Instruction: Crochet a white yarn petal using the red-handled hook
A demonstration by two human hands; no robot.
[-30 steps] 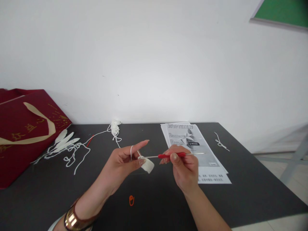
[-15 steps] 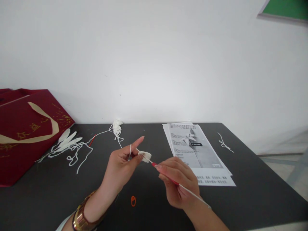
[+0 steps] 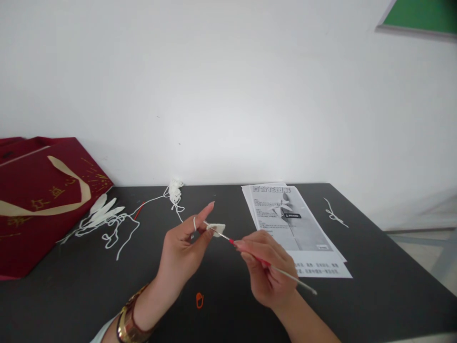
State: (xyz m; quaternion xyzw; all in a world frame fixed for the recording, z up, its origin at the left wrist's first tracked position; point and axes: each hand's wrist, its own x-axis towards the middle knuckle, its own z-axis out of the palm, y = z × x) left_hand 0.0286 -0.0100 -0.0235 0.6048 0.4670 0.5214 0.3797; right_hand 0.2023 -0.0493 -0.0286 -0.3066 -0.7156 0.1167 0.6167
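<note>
My left hand (image 3: 182, 247) pinches a small white crochet piece (image 3: 216, 229) between thumb and middle finger, its forefinger stretched out with white yarn looped round it. My right hand (image 3: 266, 269) grips a crochet hook with a red handle (image 3: 250, 255); the metal tip points up-left into the white piece, the tail sticks out to the lower right. Both hands hover above the black table (image 3: 374, 286).
A dark red gift bag (image 3: 39, 200) lies at the left. White yarn and finished petals (image 3: 107, 216) trail beside it to a small yarn clump (image 3: 174, 190). Printed sheets (image 3: 296, 228) lie at right, a yarn scrap (image 3: 333, 214) beyond. An orange stitch marker (image 3: 199, 300) lies near me.
The hook swung from level to slanting, its tail now pointing down-right. My right hand dropped lower. The white piece turned up from hanging below my left fingers.
</note>
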